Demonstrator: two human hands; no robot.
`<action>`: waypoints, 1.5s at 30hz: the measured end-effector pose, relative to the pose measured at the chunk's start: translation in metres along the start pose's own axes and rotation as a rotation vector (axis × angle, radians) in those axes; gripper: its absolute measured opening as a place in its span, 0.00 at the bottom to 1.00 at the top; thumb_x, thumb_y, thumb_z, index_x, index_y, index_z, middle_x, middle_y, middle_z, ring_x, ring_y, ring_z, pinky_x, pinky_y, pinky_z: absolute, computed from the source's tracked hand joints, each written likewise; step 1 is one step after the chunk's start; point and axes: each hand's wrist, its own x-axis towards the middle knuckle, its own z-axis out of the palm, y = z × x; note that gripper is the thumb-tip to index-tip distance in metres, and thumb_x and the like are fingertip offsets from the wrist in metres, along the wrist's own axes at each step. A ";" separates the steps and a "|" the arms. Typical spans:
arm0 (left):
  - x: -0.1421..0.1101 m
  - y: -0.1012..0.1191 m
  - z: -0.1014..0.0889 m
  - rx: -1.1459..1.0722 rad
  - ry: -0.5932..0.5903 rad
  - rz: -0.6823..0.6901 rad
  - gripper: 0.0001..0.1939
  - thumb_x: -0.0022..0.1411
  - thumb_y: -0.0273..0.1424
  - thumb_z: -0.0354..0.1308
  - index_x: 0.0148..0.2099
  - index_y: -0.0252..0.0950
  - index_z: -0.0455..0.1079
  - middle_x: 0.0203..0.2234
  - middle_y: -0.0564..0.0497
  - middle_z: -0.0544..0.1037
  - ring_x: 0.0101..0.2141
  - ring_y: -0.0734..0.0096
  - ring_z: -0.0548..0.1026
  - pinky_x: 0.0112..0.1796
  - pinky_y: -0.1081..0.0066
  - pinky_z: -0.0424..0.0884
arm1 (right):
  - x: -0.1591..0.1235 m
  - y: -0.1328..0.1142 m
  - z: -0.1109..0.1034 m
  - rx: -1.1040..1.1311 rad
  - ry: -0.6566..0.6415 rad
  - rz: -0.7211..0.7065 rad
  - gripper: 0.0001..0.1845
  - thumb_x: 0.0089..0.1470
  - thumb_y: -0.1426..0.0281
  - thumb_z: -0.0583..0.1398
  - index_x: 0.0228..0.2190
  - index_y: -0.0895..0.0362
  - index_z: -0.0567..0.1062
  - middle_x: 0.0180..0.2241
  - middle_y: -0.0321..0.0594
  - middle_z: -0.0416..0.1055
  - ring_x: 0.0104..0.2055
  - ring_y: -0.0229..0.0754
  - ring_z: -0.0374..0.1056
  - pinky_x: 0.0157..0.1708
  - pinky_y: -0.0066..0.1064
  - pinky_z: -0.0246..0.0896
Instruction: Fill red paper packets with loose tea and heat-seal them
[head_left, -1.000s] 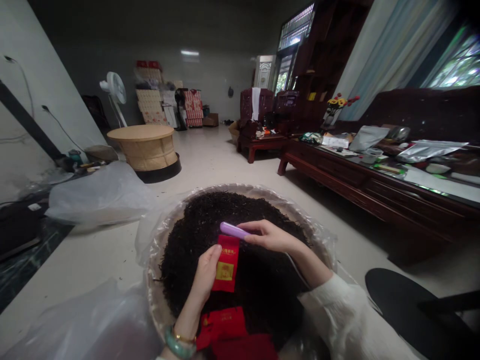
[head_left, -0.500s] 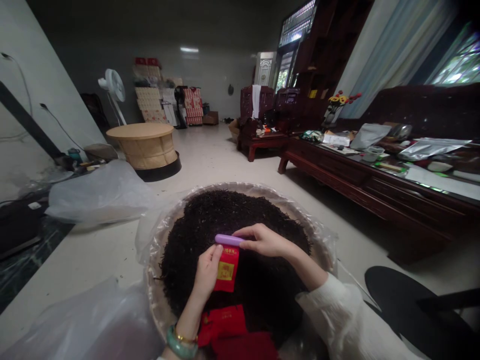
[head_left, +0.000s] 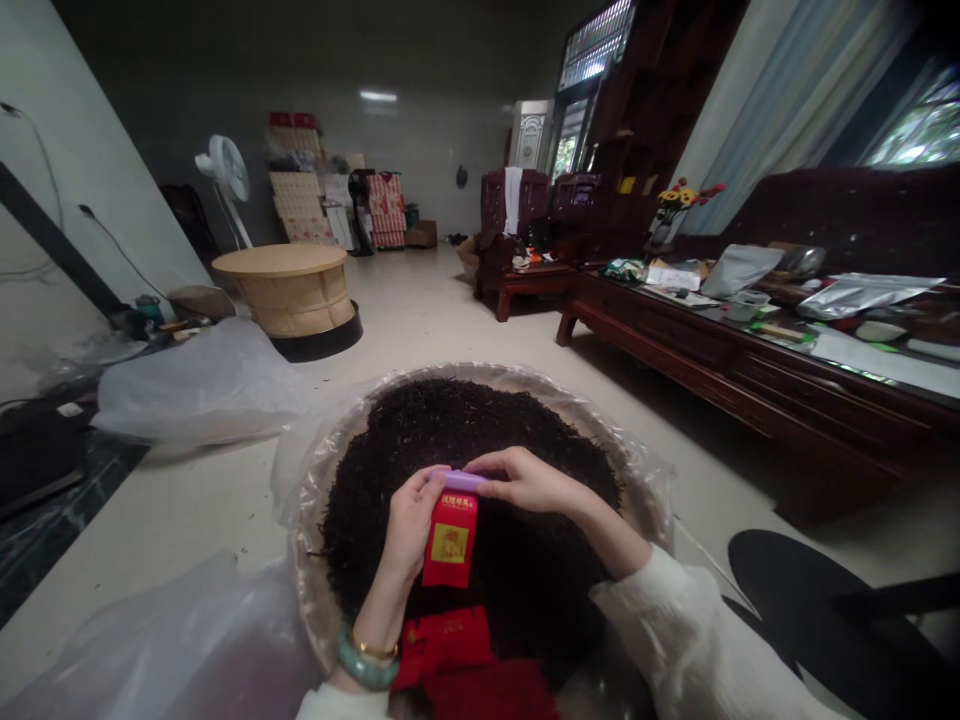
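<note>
Long room, pale glossy floor (head_left: 420, 300), plain white wall (head_left: 75, 170) on the left. Standing fan (head_left: 223, 175) beside a round woven-sided table (head_left: 289, 300); cartons (head_left: 296, 180) stacked against the far wall. Dark carved wooden armchairs (head_left: 510, 210) and a long glass-topped redwood table (head_left: 675, 345) on the right. Daylight through barred windows (head_left: 596, 45); pale curtains (head_left: 772, 130); one ceiling light (head_left: 378, 96).

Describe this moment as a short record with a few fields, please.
Left hand: grips a red packet with a gold label
Right hand: pinches a purple bar across the packet's top edge
Beneath hands: dark loose leaves in a round plastic-lined tray
Nearby: more red packets
Room: standing fan, long wooden table
</note>
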 end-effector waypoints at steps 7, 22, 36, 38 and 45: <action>0.001 -0.007 0.004 0.017 0.054 0.059 0.24 0.41 0.47 0.68 0.35 0.32 0.75 0.23 0.51 0.79 0.22 0.72 0.73 0.24 0.75 0.68 | 0.007 -0.004 0.016 -0.178 0.162 0.098 0.18 0.57 0.58 0.57 0.36 0.58 0.79 0.34 0.42 0.78 0.33 0.41 0.71 0.31 0.27 0.59; 0.001 -0.004 0.003 0.027 0.039 0.077 0.19 0.44 0.43 0.67 0.33 0.31 0.77 0.25 0.49 0.79 0.23 0.73 0.72 0.26 0.75 0.67 | 0.010 0.000 0.024 -0.170 0.227 0.091 0.18 0.56 0.57 0.58 0.33 0.57 0.81 0.31 0.40 0.79 0.31 0.40 0.71 0.29 0.26 0.56; -0.003 -0.012 -0.007 0.057 -0.181 -0.132 0.26 0.40 0.41 0.70 0.40 0.31 0.72 0.25 0.49 0.79 0.23 0.68 0.76 0.27 0.72 0.70 | 0.007 -0.005 0.023 -0.223 0.263 0.091 0.15 0.57 0.62 0.57 0.31 0.58 0.81 0.28 0.39 0.77 0.28 0.38 0.68 0.27 0.26 0.53; -0.005 -0.016 -0.009 0.098 -0.213 -0.186 0.27 0.38 0.39 0.72 0.39 0.31 0.71 0.25 0.48 0.79 0.25 0.64 0.78 0.29 0.70 0.72 | 0.007 -0.002 0.020 -0.164 0.267 0.107 0.16 0.56 0.61 0.58 0.32 0.58 0.80 0.29 0.38 0.77 0.29 0.38 0.68 0.27 0.26 0.53; -0.006 -0.015 -0.010 0.081 -0.198 -0.152 0.26 0.39 0.41 0.71 0.37 0.30 0.70 0.26 0.48 0.79 0.25 0.62 0.80 0.28 0.70 0.72 | 0.004 0.007 -0.002 0.064 0.253 0.159 0.19 0.56 0.59 0.57 0.38 0.61 0.79 0.30 0.39 0.76 0.27 0.37 0.65 0.26 0.26 0.55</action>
